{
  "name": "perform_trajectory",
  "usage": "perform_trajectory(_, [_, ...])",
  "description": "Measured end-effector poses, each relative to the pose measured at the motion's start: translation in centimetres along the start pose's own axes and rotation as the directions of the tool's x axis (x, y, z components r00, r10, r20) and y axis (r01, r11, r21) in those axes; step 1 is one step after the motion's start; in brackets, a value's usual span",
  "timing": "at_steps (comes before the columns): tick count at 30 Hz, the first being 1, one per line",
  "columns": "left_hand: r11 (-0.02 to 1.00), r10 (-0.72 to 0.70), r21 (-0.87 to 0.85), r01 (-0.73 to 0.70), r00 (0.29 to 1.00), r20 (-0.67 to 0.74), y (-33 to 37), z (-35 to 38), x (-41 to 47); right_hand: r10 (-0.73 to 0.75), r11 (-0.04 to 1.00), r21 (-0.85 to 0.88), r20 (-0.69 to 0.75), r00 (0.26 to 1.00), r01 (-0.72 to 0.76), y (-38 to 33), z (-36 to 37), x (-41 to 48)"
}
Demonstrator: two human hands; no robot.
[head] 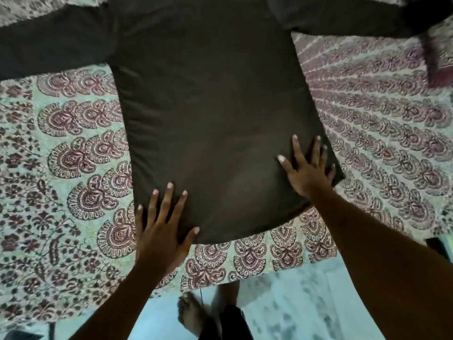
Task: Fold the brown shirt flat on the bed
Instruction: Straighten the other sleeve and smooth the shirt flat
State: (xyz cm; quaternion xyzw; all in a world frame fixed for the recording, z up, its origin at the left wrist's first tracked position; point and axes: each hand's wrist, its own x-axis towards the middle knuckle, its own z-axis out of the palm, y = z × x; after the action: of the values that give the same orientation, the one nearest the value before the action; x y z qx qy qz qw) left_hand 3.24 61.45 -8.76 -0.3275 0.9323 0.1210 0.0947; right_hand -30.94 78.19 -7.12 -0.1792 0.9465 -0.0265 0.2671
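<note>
The brown shirt (210,106) lies spread flat on the bed, hem toward me, both long sleeves stretched out to the left and right at the top of the view. My left hand (161,231) rests palm down with fingers spread on the shirt's near left hem corner. My right hand (306,168) presses flat with fingers spread on the near right hem corner. Neither hand grips the cloth. The collar lies beyond the top edge of the frame.
The bed wears a patterned maroon and pale green cover (73,155). Its near edge runs just below the hem. Below it are a pale floor (282,303) and my bare foot (191,312). A dark maroon item (438,62) lies at the far right.
</note>
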Motion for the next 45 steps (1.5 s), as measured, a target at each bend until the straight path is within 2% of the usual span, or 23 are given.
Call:
perform_trajectory(2, [0.999,-0.014,-0.036,0.012,0.999,-0.048,1.3,-0.5,1.5,-0.020,1.000,-0.005,-0.148,0.989,0.019,0.0,0.1,0.1])
perform_trajectory(4, [0.998,-0.002,-0.064,-0.006,0.993,-0.119,3.2,-0.7,4.4,-0.189,0.982,-0.075,-0.260,0.947,0.176,-1.1,0.2,1.8])
perform_trajectory(6, [0.998,0.001,-0.068,-0.012,0.986,-0.168,5.4,-0.4,7.4,-0.407,0.912,-0.163,-0.259,0.876,0.376,-2.8,0.5,4.0])
perform_trajectory(8, [0.999,0.018,-0.035,-0.025,0.985,-0.172,7.4,0.5,9.3,-0.501,0.861,-0.217,-0.213,0.839,0.460,-3.7,1.0,5.7])
perform_trajectory(10, [1.000,0.006,-0.011,-0.008,0.987,-0.163,8.4,1.4,9.5,-0.397,0.915,-0.170,-0.229,0.889,0.366,-3.1,1.1,6.4])
perform_trajectory(13, [0.996,-0.083,-0.057,0.076,0.987,-0.138,8.6,1.7,6.5,-0.098,0.995,0.003,-0.242,0.965,0.102,0.8,0.3,4.6])
perform_trajectory(18, [0.957,-0.267,-0.139,0.254,0.960,-0.089,8.0,2.5,-0.3,0.010,1.000,-0.018,-0.098,0.995,-0.012,6.9,-0.6,0.2])
perform_trajectory(20, [0.947,-0.294,-0.163,0.277,0.951,-0.096,8.5,2.6,-1.1,-0.009,0.999,-0.035,-0.150,0.989,0.004,7.2,-0.4,-1.2])
perform_trajectory(22, [0.941,-0.307,-0.186,0.282,0.944,-0.123,8.7,2.5,-0.9,-0.179,0.982,-0.097,-0.225,0.958,0.161,6.5,0.7,-2.5])
perform_trajectory(24, [0.947,-0.302,-0.165,0.276,0.939,-0.163,8.6,2.8,-0.5,-0.363,0.927,-0.184,-0.222,0.905,0.327,6.2,3.0,-3.8])
perform_trajectory(26, [0.952,-0.297,-0.130,0.277,0.938,-0.179,8.3,3.2,-0.5,-0.422,0.898,-0.240,-0.234,0.876,0.369,7.0,4.9,-4.9])
perform_trajectory(30, [0.963,-0.261,-0.098,0.249,0.956,-0.134,7.7,3.4,-1.4,-0.376,0.915,-0.274,-0.320,0.870,0.295,9.9,4.7,-6.3])
perform_trajectory(32, [0.964,-0.254,-0.117,0.240,0.960,-0.121,7.4,3.3,-2.1,-0.311,0.938,-0.250,-0.296,0.903,0.241,10.2,4.0,-6.9])
perform_trajectory(36, [0.933,-0.345,-0.167,0.320,0.926,-0.155,6.3,2.7,-3.4,-0.179,0.982,-0.114,-0.267,0.947,0.153,7.1,3.9,-8.6])
perform_trajectory(39, [0.914,-0.385,-0.196,0.355,0.912,-0.141,4.5,3.1,-4.5,-0.202,0.977,-0.119,-0.238,0.950,0.178,4.5,5.4,-10.2])
perform_trajectory(42, [0.946,-0.306,-0.147,0.289,0.945,-0.112,3.3,3.9,-6.2,-0.217,0.970,-0.159,-0.220,0.951,0.184,2.6,8.3,-12.5])
perform_trajectory(45, [0.965,-0.249,-0.109,0.238,0.964,-0.091,2.0,3.9,-8.7,-0.118,0.988,-0.123,-0.221,0.968,0.092,0.4,9.0,-14.3])
